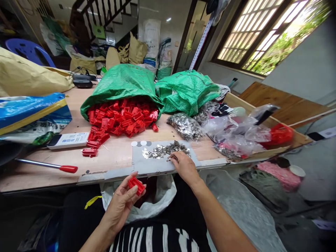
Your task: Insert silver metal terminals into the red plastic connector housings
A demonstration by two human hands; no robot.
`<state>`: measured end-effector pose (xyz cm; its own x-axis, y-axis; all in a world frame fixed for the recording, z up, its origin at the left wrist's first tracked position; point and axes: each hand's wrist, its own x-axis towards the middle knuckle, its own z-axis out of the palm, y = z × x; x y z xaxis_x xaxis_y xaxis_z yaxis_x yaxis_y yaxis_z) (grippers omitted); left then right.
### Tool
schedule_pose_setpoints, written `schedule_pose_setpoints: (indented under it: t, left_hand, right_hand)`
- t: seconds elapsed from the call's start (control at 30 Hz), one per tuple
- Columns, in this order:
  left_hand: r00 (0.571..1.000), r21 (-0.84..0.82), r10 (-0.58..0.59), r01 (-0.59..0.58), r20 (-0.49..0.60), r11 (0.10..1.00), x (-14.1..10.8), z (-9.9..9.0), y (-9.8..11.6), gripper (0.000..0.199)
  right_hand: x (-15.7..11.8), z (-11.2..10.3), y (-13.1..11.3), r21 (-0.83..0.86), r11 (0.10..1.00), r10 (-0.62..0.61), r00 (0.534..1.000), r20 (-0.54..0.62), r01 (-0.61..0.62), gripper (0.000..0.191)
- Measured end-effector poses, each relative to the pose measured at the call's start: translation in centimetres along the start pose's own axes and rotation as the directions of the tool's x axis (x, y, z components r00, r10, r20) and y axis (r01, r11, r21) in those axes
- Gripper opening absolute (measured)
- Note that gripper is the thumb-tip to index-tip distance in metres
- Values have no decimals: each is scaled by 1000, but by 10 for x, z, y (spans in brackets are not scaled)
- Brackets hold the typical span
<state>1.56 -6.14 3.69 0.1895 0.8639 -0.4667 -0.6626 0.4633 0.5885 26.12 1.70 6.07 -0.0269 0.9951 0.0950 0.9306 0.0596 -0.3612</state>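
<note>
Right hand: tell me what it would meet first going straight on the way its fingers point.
Most likely the pile of small metal pieces on the grey sheet; the right hand is at its near edge, though exact depth is unclear.

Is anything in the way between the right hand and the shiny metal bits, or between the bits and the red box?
Nothing I can see. The right hand is right at the metal bits. Between them and the red box in the left hand, only flat grey mat and the table edge show.
</note>
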Motion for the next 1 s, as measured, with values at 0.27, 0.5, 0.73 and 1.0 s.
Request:
schedule_pose_setpoints:
  t: [0.27,0.5,0.73,1.0]
  left_hand:
    - [1000,16,-28,28,8,999,-1,3,-3,55]
    - [994,-81,-76,82,77,993,-2,-2,0,54]
    - [990,-120,-49,65,133,991,3,1,2,58]
    - [989,-127,-33,51,143,991,3,7,5,64]
  right_hand:
    - [-3,10,-4,-57,998,-31,999,-11,30,7]
    - [-10,7,-6,-4,999,-48,999,25,48,8]
    - [-18,12,-15,82,993,-89,993,79,82,7]
    - [-21,17,-17,309,943,-106,992,-71,123,16]
